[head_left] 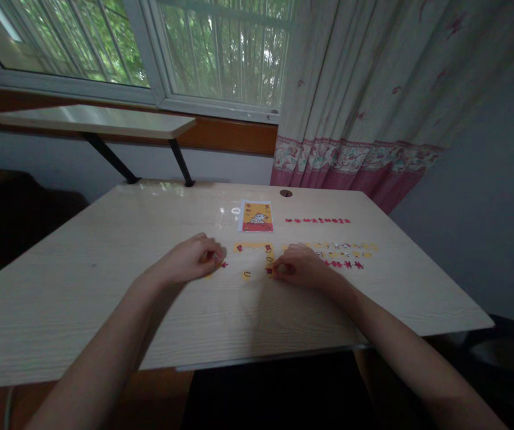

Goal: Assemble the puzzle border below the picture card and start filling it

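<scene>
Card [261, 210]: flat on the bench [185, 328];
Joined pieces [252, 245]: on the near side of the card, a partial yellow-and-red border;
Left hand [194, 258]: near and left of the card; fingers curled narrow beside a red piece [224, 264]; cannot tell whether they hold anything;
Right hand [304, 266]: near and right of the card; fingers narrow at the border's right column; grip unclear;
Loose pieces [318, 221]: rows right of the card.

My wood-grained desk [64, 286] bears a picture card [257, 216], a part-joined yellow puzzle [253, 245] nearer me, and rows of red pieces [318, 221] and yellow pieces [365, 246] to my right.
</scene>
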`<action>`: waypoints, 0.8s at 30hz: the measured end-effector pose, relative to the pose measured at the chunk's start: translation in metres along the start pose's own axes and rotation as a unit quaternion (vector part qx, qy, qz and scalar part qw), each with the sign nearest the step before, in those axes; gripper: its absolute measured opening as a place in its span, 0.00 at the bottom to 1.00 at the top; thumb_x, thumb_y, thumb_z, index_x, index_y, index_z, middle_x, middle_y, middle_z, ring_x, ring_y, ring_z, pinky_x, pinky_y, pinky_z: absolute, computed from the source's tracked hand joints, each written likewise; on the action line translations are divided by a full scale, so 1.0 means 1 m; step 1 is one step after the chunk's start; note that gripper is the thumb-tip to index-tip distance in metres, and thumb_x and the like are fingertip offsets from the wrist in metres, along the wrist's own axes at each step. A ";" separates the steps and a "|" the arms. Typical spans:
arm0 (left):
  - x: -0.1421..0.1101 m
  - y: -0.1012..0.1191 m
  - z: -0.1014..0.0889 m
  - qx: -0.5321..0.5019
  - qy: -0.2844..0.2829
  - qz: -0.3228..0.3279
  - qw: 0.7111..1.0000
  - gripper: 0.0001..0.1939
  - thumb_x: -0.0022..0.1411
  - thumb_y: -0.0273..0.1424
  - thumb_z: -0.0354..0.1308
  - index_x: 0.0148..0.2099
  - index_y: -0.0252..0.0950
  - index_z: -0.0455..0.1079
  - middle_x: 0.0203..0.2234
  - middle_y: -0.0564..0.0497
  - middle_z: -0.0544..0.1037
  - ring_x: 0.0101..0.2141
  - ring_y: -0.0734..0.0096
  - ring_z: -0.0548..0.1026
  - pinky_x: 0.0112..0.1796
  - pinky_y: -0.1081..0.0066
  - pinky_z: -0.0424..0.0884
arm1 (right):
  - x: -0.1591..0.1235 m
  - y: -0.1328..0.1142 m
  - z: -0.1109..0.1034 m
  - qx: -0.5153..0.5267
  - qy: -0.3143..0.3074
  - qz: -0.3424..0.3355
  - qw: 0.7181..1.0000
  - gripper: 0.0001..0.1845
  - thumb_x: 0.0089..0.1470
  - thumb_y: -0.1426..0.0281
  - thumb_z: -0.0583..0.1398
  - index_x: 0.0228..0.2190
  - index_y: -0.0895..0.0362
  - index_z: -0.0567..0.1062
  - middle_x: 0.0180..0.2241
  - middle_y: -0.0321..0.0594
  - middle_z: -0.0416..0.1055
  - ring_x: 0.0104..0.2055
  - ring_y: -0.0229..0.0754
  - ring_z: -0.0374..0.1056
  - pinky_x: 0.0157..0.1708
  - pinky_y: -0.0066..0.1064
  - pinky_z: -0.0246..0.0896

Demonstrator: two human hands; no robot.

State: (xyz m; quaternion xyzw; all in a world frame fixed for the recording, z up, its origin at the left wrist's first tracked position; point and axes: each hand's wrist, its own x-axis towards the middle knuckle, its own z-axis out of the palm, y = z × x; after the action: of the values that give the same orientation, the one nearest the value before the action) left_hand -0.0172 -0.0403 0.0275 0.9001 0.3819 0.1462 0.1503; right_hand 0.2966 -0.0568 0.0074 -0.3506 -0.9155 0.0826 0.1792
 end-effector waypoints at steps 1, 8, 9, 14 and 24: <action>0.000 0.000 0.000 0.003 -0.001 0.006 1.000 0.10 0.60 0.32 0.52 0.34 0.36 0.74 0.23 0.51 0.74 0.30 0.67 0.68 0.34 0.68 0.63 | 0.000 0.000 0.000 -0.001 0.002 -0.003 1.000 0.08 0.51 0.63 0.63 0.30 0.53 0.80 0.23 0.35 0.72 0.30 0.37 0.64 0.34 0.30 0.51; 0.000 0.001 -0.001 0.010 0.001 0.010 1.000 0.10 0.60 0.32 0.52 0.34 0.35 0.74 0.23 0.51 0.74 0.30 0.67 0.68 0.35 0.67 0.63 | 0.000 0.003 0.002 -0.011 -0.002 -0.021 1.000 0.09 0.53 0.62 0.62 0.33 0.52 0.80 0.23 0.35 0.70 0.29 0.37 0.61 0.33 0.30 0.50; 0.000 0.002 -0.001 0.009 0.000 0.011 1.000 0.10 0.60 0.32 0.53 0.34 0.35 0.74 0.23 0.51 0.73 0.30 0.67 0.68 0.35 0.67 0.63 | 0.000 0.003 0.002 -0.010 -0.002 -0.021 1.000 0.09 0.53 0.62 0.62 0.33 0.52 0.80 0.22 0.35 0.70 0.29 0.37 0.61 0.33 0.30 0.50; 0.000 0.000 0.000 0.012 -0.004 0.004 1.000 0.10 0.61 0.32 0.52 0.34 0.35 0.74 0.24 0.51 0.73 0.31 0.67 0.68 0.35 0.67 0.63 | 0.000 0.002 0.000 0.009 -0.003 -0.024 1.000 0.09 0.52 0.61 0.63 0.31 0.54 0.80 0.22 0.34 0.70 0.29 0.37 0.61 0.33 0.29 0.50; 0.000 0.001 -0.001 0.004 -0.003 0.000 1.000 0.09 0.60 0.32 0.52 0.34 0.36 0.74 0.25 0.50 0.74 0.31 0.67 0.68 0.35 0.67 0.63 | 0.000 0.001 -0.002 0.024 -0.025 -0.023 0.999 0.10 0.53 0.62 0.62 0.32 0.54 0.80 0.24 0.36 0.71 0.30 0.37 0.63 0.34 0.29 0.52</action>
State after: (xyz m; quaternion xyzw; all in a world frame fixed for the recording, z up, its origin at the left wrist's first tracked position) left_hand -0.0175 -0.0407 0.0289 0.9011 0.3819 0.1420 0.1483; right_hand 0.2982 -0.0561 0.0092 -0.3233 -0.9250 0.1096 0.1667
